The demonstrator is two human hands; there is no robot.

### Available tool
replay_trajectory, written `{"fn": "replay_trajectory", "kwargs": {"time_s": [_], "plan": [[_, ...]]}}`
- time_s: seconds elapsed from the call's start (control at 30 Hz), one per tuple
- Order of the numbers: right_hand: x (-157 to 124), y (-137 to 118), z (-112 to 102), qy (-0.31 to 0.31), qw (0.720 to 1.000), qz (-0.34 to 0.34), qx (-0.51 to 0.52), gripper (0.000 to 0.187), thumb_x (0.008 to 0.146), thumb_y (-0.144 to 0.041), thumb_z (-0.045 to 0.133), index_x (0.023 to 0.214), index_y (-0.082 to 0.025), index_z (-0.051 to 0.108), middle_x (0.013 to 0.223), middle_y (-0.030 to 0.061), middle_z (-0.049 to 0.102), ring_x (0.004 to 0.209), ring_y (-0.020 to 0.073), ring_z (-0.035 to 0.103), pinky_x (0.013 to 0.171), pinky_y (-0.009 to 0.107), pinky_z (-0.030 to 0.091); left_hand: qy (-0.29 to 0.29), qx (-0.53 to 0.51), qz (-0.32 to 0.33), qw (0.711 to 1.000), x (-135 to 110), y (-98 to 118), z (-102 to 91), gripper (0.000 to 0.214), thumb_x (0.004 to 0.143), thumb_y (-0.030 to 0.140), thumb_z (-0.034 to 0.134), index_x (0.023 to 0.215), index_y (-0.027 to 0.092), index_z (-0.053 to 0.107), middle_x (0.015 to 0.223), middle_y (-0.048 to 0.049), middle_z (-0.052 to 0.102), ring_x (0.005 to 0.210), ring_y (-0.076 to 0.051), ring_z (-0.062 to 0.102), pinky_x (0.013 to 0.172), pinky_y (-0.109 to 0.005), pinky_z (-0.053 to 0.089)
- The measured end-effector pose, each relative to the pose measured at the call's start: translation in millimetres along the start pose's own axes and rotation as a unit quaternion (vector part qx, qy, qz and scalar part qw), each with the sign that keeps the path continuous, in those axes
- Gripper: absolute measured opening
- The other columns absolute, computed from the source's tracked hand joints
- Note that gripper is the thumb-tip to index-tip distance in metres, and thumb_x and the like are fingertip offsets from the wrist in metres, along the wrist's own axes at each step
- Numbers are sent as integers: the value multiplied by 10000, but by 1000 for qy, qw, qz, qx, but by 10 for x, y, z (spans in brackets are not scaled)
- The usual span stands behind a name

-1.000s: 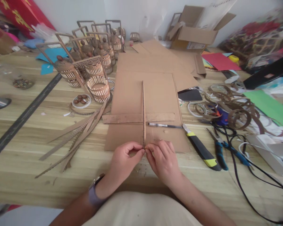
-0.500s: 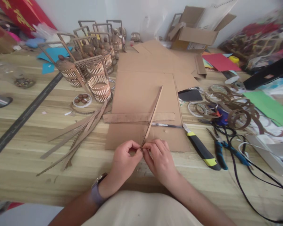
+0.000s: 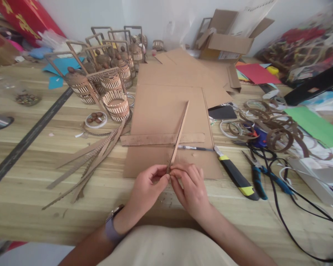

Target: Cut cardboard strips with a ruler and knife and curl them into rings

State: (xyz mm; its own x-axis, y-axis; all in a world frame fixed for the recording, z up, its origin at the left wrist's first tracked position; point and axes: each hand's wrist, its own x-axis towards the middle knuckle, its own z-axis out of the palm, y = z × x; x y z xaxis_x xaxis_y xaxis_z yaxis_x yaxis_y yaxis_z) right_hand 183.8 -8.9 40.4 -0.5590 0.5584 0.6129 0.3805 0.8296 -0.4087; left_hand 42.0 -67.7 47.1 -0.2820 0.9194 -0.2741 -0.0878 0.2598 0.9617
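Between my two hands is the near end of a narrow cardboard strip (image 3: 180,131), its far end slanting up and away over the cardboard sheet (image 3: 166,105). My left hand (image 3: 150,186) pinches that end with thumb and forefinger. Fingertips of my right hand (image 3: 190,184) are closed on the same end, right beside the left ones. A wider cardboard strip (image 3: 144,139) lies crosswise beneath the held one. Close by on the sheet rests a thin pen-like tool (image 3: 194,147). The fingers hide the tip of the held strip.
Right of the sheet lie a utility knife (image 3: 235,177), blue-handled pliers (image 3: 258,181), black cables (image 3: 277,207) and coiled cardboard strips (image 3: 283,140). On the left are loose corrugated strips (image 3: 91,162), a ring of brown beads (image 3: 96,119) and several small lantern-like baskets (image 3: 116,105). An open box (image 3: 230,42) stands behind.
The view has shifted slightly. Both hands keep their pinch on the strip, with the fingertips a little repositioned at its near end.
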Motion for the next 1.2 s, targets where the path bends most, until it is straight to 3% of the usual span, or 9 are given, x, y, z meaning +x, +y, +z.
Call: {"fn": "replay_trajectory", "kwargs": {"time_s": [0.27, 0.8, 1.0, 1.2], "plan": [[-16, 13, 51, 2, 1000, 13, -29, 143, 897, -91, 545, 903, -233, 524, 896, 11, 704, 804, 160, 633, 834, 368, 350, -55, -32, 1, 998, 12, -18, -15, 258, 825, 328, 639, 1003, 178, 750, 990, -62, 765, 971, -226, 696, 871, -312, 546], [-34, -4, 60, 7, 1000, 22, 10, 143, 925, -77, 493, 916, -218, 470, 888, 17, 706, 803, 133, 673, 827, 344, 330, 12, 58, 42, 997, -31, -38, 25, 172, 796, 236, 601, 877, 176, 740, 822, -41, 765, 750, -183, 704, 700, -248, 540], [-7, 43, 29, -7, 1000, 4, 21, 133, 915, -80, 526, 900, -210, 500, 887, 26, 719, 825, 140, 681, 827, 343, 344, -50, 9, 16, 999, 6, -36, 18, 253, 841, 310, 600, 1009, 174, 731, 940, -55, 761, 899, -206, 699, 801, -280, 547], [-13, 25, -45, -10, 1000, 10, -10, 45, 949, -199, 581, 940, -219, 620, 988, 21, 747, 840, 151, 657, 871, 364, 342, -77, -14, -7, 997, 27, -72, 10, 334, 860, 403, 574, 1007, 143, 723, 951, -68, 752, 870, -203, 686, 809, -310, 559]]}}
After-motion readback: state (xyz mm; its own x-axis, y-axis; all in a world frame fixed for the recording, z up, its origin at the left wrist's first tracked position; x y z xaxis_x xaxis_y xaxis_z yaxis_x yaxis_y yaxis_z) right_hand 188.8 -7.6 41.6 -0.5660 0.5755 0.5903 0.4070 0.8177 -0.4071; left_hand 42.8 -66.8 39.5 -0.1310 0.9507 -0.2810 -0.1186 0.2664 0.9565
